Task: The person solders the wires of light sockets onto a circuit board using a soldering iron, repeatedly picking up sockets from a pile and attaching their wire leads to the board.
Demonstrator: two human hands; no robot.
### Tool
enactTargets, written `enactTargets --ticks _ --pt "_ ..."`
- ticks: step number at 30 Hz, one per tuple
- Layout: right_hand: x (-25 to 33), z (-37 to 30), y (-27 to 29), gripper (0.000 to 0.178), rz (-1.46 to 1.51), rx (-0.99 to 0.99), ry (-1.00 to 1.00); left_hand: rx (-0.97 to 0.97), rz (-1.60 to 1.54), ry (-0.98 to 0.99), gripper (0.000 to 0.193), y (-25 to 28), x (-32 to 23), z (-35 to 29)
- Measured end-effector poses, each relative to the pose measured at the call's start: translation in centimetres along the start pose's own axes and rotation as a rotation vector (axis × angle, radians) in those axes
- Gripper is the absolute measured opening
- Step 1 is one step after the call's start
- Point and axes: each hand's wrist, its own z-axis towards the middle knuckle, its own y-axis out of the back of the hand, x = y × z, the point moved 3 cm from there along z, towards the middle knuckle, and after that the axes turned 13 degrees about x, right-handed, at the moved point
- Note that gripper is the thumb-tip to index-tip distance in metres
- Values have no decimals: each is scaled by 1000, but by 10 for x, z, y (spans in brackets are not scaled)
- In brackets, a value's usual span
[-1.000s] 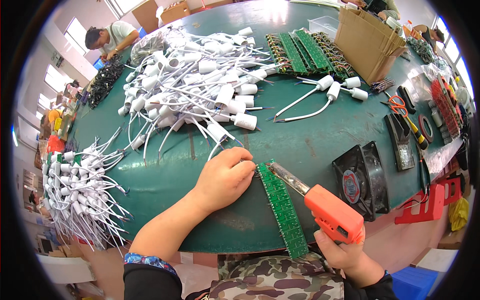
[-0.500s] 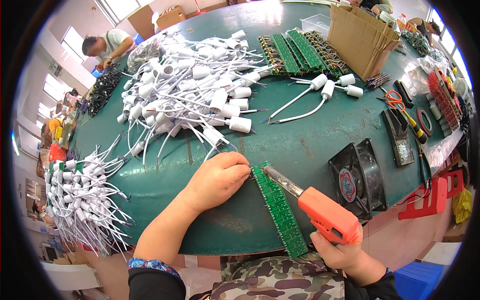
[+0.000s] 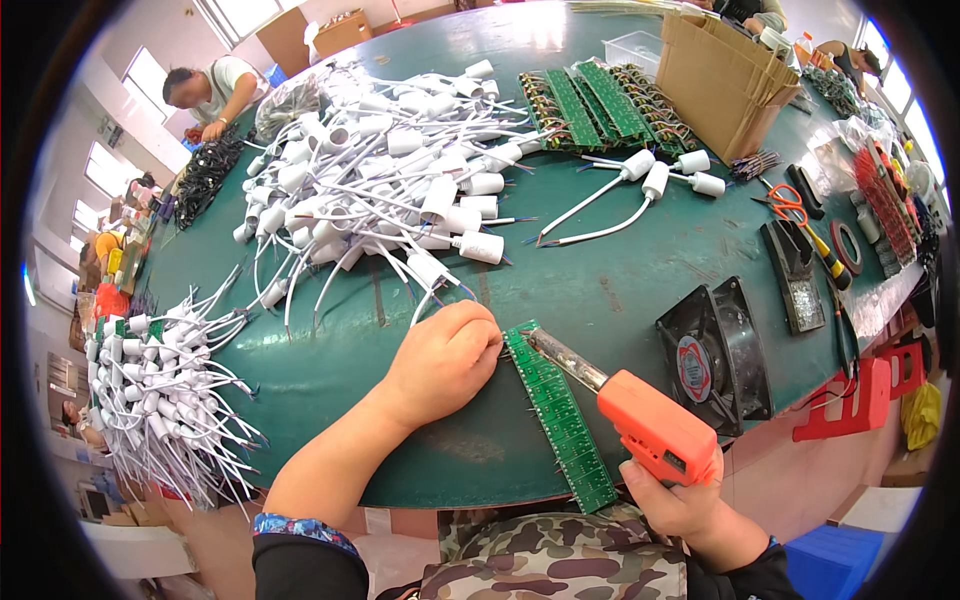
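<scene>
My right hand grips an orange soldering gun, its metal tip slanting up and left onto the far end of a long green circuit board. That board lies lengthwise on the green table, its near end reaching the edge by my lap. My left hand is closed in a pinch beside the board's far end, close to the tip. Whatever its fingers hold is hidden. Just beyond it lies a white lamp socket with thin coloured wire ends, part of a big heap of white sockets with cables.
Right of the gun stands a black fan. Farther right are a black tray, orange-handled scissors and tape. Wired green boards and a cardboard box stand far off. More socket cables lie left. A co-worker sits far left.
</scene>
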Motion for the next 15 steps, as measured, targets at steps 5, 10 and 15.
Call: enactTargets --ticks 5,10,15 --pt "-1 3 -1 53 -51 21 17 -51 59 3 17 -7 0 -2" --pt "2 12 -2 52 -56 34 67 -63 62 -18 20 -11 2 -2" --pt "-1 13 -4 52 -45 44 43 -46 40 -32 22 -10 6 -2"
